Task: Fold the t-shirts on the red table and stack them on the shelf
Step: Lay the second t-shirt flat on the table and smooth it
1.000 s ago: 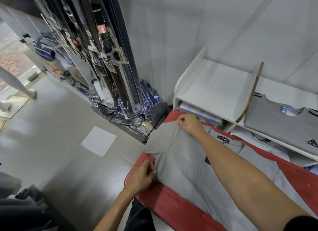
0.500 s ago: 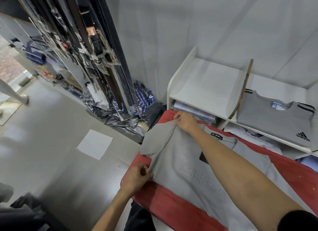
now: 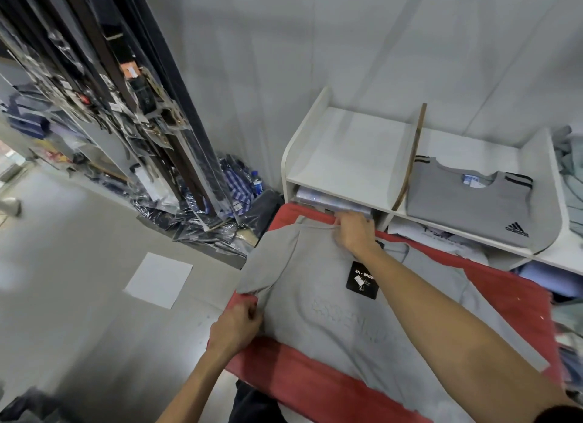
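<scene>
A grey t-shirt lies front up on the red table, with a black hang tag near its collar. My left hand pinches the shirt's side at the table's left edge, below the sleeve. My right hand grips the shoulder by the collar at the far edge. The left sleeve hangs over the table's corner. A folded grey t-shirt with black stripes lies in the right compartment of the white shelf.
The shelf's left upper compartment holds nothing; below it lie packaged clothes. A rack of hanging belts stands to the left, with bagged goods on the floor by it. A white sheet of paper lies on the floor.
Both hands keep hold of the shirt. The sleeve and shoulder have been pulled flatter toward the table's left corner, and the black hang tag now shows.
</scene>
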